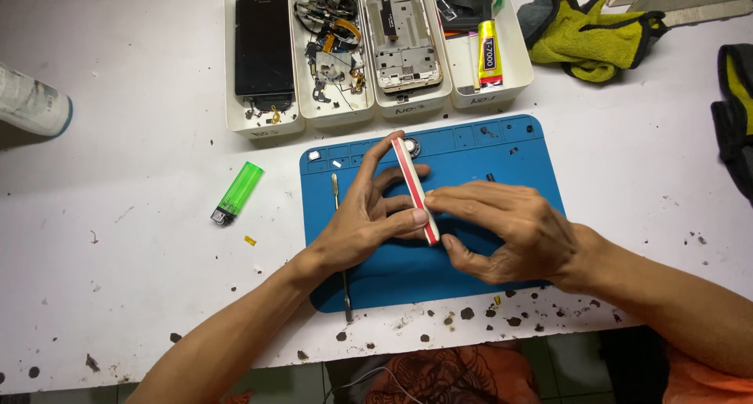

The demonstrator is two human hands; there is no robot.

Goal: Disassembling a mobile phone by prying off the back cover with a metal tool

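Your left hand (369,216) and right hand (510,231) both grip a thin red-edged phone (414,188) on edge over the blue mat (518,161). Four white trays (263,125) along the tabletop's far edge hold a black screen (263,47), loose parts (333,35), a phone frame (401,39) and a glue tube (489,52).

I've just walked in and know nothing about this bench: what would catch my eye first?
First, the two hands at the centre: the left hand and right hand hold a thin red-edged phone on edge over a blue work mat. Next, a bright green lighter lies left of the mat, and white trays of phone parts line the far edge.
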